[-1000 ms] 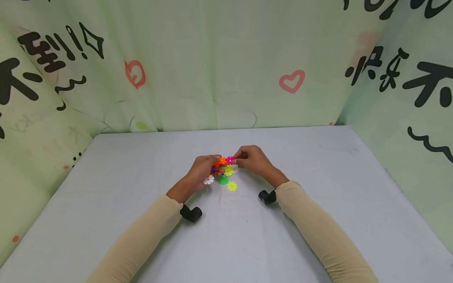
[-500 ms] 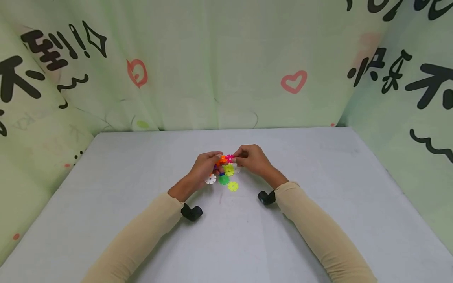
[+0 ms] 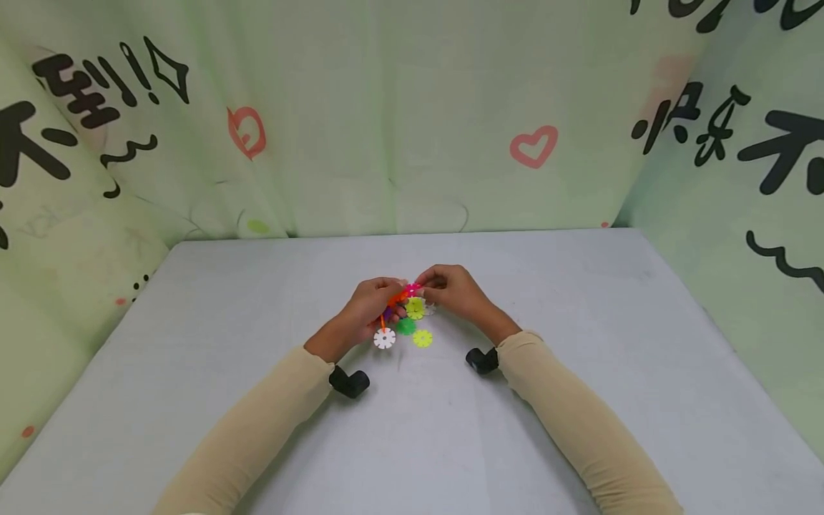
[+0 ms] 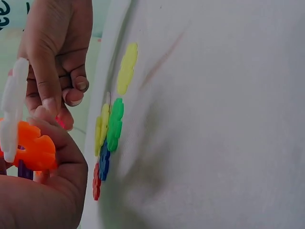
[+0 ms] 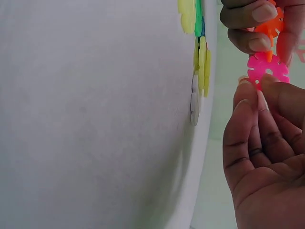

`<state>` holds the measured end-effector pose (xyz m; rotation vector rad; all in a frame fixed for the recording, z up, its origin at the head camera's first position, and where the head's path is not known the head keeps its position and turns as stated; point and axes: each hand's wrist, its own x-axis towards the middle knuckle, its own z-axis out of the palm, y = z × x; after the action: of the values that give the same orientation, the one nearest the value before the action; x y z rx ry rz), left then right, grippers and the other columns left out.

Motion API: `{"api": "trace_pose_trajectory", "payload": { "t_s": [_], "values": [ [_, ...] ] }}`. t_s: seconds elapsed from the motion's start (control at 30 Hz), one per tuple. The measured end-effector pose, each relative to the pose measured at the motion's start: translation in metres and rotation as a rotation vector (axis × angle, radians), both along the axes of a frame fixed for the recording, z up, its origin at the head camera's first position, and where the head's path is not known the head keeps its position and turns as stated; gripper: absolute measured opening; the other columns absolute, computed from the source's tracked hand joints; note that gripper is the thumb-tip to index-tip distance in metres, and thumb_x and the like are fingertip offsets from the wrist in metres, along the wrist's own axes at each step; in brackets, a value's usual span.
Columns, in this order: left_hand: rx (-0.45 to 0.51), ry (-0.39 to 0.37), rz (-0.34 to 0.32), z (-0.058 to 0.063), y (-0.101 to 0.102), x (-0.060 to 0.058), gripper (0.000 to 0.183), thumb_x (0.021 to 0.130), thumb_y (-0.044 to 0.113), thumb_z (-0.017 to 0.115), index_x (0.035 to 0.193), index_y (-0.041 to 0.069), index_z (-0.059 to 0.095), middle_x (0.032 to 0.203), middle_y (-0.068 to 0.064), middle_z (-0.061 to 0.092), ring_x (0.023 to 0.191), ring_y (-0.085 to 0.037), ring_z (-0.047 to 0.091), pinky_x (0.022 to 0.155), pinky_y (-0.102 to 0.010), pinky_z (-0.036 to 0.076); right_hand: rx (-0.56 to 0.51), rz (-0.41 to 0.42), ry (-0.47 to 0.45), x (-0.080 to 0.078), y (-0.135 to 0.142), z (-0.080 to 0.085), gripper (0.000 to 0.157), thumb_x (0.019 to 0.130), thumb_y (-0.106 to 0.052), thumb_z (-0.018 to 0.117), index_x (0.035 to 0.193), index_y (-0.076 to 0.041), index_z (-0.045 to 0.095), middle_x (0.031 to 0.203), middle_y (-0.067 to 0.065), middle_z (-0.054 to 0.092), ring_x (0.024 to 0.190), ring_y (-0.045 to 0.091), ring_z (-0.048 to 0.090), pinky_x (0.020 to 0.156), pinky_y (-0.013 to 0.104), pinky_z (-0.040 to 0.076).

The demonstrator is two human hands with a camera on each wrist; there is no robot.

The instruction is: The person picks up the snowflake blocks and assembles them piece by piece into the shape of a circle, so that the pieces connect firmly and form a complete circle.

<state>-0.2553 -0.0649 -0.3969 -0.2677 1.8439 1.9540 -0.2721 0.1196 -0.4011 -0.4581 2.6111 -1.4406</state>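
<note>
My left hand (image 3: 368,307) grips a cluster of joined, notched plastic snowflake discs above the table. In the left wrist view, an orange disc (image 4: 38,149), a white disc (image 4: 13,109) and part of a purple disc (image 4: 25,171) show in it. Facing it, my right hand (image 3: 455,292) pinches a pink snowflake disc (image 5: 267,69) between thumb and fingertips. The pink disc meets an edge-on orange disc (image 5: 270,29) that the left fingers hold, as the right wrist view shows. Left fingers hide part of the cluster.
Loose snowflake discs lie on the white table (image 3: 412,429) beneath the hands: a yellow disc (image 3: 422,338) nearest the body, a green disc (image 3: 406,326), more yellow, a white one (image 5: 194,107), a blue disc (image 4: 105,160) and a red disc (image 4: 96,181). Printed curtains surround the table.
The cluster in my left hand has turned, so its white disc hangs lower and faces the head camera. My right hand has moved slightly left with the pink disc.
</note>
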Motion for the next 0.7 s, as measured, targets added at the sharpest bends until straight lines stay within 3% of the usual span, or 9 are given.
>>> {"api": "trace_pose_trajectory", "payload": {
  "t_s": [0.3,0.57,0.7],
  "values": [
    [-0.089,0.025,0.028,-0.0044,-0.0024,-0.0029,0.049,0.085,0.046,0.073,0.119,0.013,0.059,0.090,-0.009,0.057,0.055,-0.015,0.049,0.052,-0.020,0.044,0.172,0.033,-0.044,-0.0038,-0.0030,0.0009,0.024,0.092,-0.008,0.066,0.113,0.001,0.066,0.103,0.011,0.065,0.094,0.025,0.060,0.084,0.033,0.051],
    [-0.073,0.025,0.062,-0.0046,-0.0054,-0.0008,0.064,0.078,0.056,0.074,0.119,0.008,0.064,0.071,-0.004,0.053,0.056,-0.014,0.048,0.051,-0.020,0.040,0.268,0.044,-0.098,-0.0059,-0.0084,-0.0016,0.031,0.086,-0.014,0.074,0.112,0.000,0.067,0.100,0.009,0.062,0.093,0.024,0.054,0.082,0.033,0.049],
    [-0.071,0.007,0.067,-0.0051,-0.0070,0.0010,0.064,0.078,0.057,0.073,0.115,0.006,0.065,0.070,-0.004,0.053,0.057,-0.014,0.048,0.052,-0.020,0.038,0.313,0.060,-0.096,-0.0066,-0.0098,-0.0032,0.034,0.086,-0.013,0.074,0.117,-0.002,0.066,0.102,0.008,0.061,0.095,0.023,0.053,0.085,0.033,0.048]
  ]
}}
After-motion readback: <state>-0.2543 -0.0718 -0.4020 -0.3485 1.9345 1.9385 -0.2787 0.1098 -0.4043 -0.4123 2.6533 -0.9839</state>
